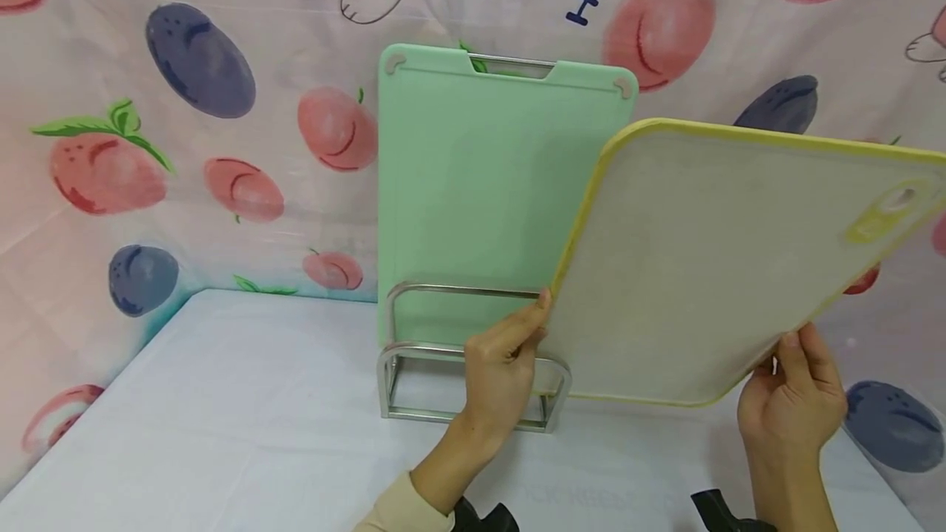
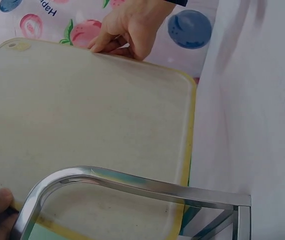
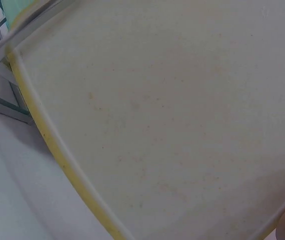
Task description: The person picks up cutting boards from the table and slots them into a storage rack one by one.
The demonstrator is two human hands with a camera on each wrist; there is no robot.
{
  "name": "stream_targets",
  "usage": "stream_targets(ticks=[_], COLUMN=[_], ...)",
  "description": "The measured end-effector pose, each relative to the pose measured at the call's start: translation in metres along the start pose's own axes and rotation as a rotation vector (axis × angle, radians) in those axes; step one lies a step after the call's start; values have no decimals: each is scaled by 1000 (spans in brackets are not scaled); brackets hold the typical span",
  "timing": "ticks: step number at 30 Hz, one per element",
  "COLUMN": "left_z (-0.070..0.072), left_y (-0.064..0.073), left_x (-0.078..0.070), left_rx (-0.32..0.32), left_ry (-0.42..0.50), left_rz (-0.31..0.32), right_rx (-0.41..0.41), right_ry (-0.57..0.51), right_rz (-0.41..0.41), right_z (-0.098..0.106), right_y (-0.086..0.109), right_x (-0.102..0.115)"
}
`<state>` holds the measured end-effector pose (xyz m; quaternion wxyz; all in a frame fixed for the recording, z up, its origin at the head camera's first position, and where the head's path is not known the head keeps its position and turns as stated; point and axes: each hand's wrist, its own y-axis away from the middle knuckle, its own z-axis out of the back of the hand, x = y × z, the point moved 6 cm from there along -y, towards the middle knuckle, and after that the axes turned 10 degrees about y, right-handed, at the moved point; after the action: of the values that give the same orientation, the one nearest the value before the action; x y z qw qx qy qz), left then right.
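Note:
A pale cutting board with a yellow rim (image 1: 702,261) is held up at a tilt, with a yellow-edged hole in its upper right corner. My left hand (image 1: 502,364) pinches its left edge, beside the metal rack (image 1: 421,349). On the lower right edge, the thumb and fingers of my right hand (image 1: 794,392) grip the board. One corner of the board (image 2: 92,110) shows behind the rack's bar (image 2: 132,186) in the left wrist view. Small specks mark the board's face (image 3: 157,115) in the right wrist view. A green cutting board (image 1: 480,187) stands upright in the rack.
The rack rests on a white-covered table (image 1: 244,401). Behind it hangs a cloth backdrop (image 1: 244,39) printed with fruit. Black straps (image 1: 484,515) sit at both wrists.

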<state>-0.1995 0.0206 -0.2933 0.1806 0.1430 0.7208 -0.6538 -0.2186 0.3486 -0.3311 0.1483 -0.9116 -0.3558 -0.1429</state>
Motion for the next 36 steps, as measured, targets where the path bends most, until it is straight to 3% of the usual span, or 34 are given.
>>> stream_targets(ticks=[6,14,27,36], left_z=[0,5,8,13], left_y=[-1,0,-1,-8], left_x=[2,1,-3,2], left_rx=[19,42,59,74], left_ry=[-18,-12,10,17], left_rz=[15,40,29,30], right_rx=[-27,-20,25,58], right_ry=[-34,38,60,24], right_rz=[-15,-19,4,-38], right_z=[2,6,7,-1], right_y=[0,4,11,9], right_x=[-4,-2,8,1])
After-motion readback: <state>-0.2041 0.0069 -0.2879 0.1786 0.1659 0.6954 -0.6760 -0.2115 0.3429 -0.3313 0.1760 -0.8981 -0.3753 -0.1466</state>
